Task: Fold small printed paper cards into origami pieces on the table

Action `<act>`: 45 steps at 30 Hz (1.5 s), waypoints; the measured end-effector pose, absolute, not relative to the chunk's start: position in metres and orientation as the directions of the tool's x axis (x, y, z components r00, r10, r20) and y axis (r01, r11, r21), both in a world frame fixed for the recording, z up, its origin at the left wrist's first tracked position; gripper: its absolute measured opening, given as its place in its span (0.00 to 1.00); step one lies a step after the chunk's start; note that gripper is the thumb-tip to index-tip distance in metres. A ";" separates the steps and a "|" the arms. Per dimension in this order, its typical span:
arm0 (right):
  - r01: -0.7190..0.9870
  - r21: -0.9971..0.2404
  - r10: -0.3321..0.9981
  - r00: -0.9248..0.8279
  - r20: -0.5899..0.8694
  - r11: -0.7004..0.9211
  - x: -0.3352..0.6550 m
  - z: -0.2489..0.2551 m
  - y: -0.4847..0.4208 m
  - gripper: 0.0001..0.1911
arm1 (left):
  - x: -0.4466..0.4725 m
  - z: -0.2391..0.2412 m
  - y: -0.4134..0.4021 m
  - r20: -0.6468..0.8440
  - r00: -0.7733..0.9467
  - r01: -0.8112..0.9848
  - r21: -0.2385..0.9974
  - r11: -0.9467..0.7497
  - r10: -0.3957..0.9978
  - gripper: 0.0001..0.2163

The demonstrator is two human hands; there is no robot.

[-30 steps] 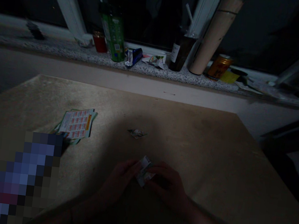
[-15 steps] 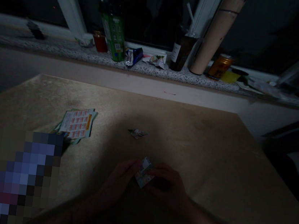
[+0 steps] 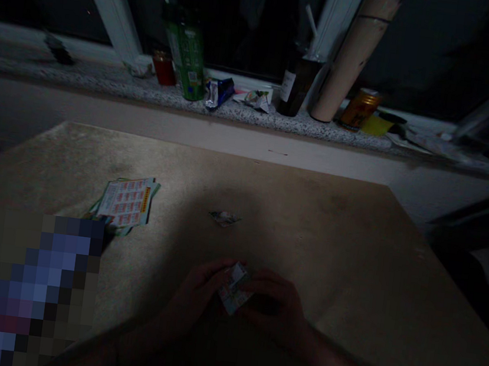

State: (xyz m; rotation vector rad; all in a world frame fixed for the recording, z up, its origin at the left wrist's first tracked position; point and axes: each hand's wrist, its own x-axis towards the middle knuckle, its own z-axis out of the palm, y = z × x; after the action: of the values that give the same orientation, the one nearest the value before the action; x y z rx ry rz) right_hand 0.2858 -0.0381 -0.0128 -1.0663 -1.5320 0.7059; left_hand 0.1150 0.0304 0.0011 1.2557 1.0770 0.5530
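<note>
Between my two hands is a small folded piece of printed paper (image 3: 234, 294), turned so that it looks like a diamond. My left hand (image 3: 198, 287) grips its left edge, thumb on top. The fingers of my right hand (image 3: 277, 300) close on the right edge, with fingertips lying over the paper. Just beyond, flat on the table, lies another folded paper piece (image 3: 224, 218) with pointed ends, touched by neither hand. To the left is a stack of printed paper cards (image 3: 126, 201) with rows of red marks. Dim light and shadow hide the fold details.
The table (image 3: 320, 216) meets a wall below a granite windowsill (image 3: 252, 120). On the sill stand a green cup (image 3: 188, 57) with a straw, a red jar (image 3: 164, 69), a dark cup (image 3: 298, 86), a tall pink flask (image 3: 351, 59) and an orange can (image 3: 360, 109). A pixelated patch covers the lower left.
The folded paper has shifted slightly toward me, and the fingers of both hands have moved a little along its edges. Everything on the table and sill stays put.
</note>
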 end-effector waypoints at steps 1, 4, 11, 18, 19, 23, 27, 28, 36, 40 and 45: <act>0.259 -0.867 0.898 -0.004 0.439 0.425 0.286 -0.013 -0.038 0.14 | 0.115 0.000 0.031 -0.340 0.441 0.202 0.939 0.277 0.831 0.16; 0.256 -0.863 0.893 0.002 0.451 0.435 0.286 -0.013 -0.038 0.11 | 0.116 -0.001 0.031 -0.318 0.462 0.218 0.946 0.241 0.828 0.14; 0.256 -0.895 0.916 0.075 0.394 0.364 0.287 -0.010 -0.037 0.07 | 0.118 0.004 0.033 -0.230 0.564 0.179 0.972 0.154 0.793 0.11; 0.180 -0.969 0.975 0.113 0.193 0.171 0.285 -0.011 -0.041 0.09 | 0.118 0.006 0.032 -0.186 0.621 0.231 0.972 0.049 0.761 0.12; 0.202 -0.966 0.975 0.118 0.187 0.161 0.285 -0.010 -0.042 0.07 | 0.118 0.006 0.032 -0.183 0.626 0.235 0.971 0.041 0.758 0.11; 0.288 -0.946 0.973 0.129 0.191 0.147 0.285 -0.006 -0.041 0.05 | 0.117 0.006 0.031 -0.176 0.626 0.251 0.968 0.017 0.760 0.12; 0.260 -0.957 0.970 0.170 0.175 0.127 0.284 -0.004 -0.041 0.04 | 0.115 0.007 0.029 -0.157 0.643 0.218 0.976 0.018 0.749 0.13; 0.237 -0.963 0.968 0.182 0.172 0.127 0.283 -0.004 -0.041 0.04 | 0.115 0.008 0.029 -0.157 0.669 0.199 0.980 0.029 0.726 0.14; 0.198 -0.976 0.974 0.187 0.128 0.090 0.282 -0.008 -0.041 0.06 | 0.118 0.010 0.028 -0.231 0.654 0.301 0.953 0.033 0.721 0.15; 0.168 -0.984 0.980 0.179 0.086 0.055 0.282 -0.009 -0.040 0.08 | 0.118 0.007 0.028 -0.213 0.682 0.243 0.968 0.058 0.699 0.13; 0.118 -0.992 0.982 0.173 0.071 0.051 0.282 -0.009 -0.037 0.08 | 0.118 0.009 0.029 -0.195 0.690 0.224 0.973 0.050 0.697 0.11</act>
State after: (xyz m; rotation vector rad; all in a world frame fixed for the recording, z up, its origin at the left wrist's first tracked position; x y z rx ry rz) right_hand 0.2820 -0.0368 -0.0086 -1.3239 -1.1854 0.9777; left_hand 0.1183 0.0289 0.0087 1.5157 0.7924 0.4246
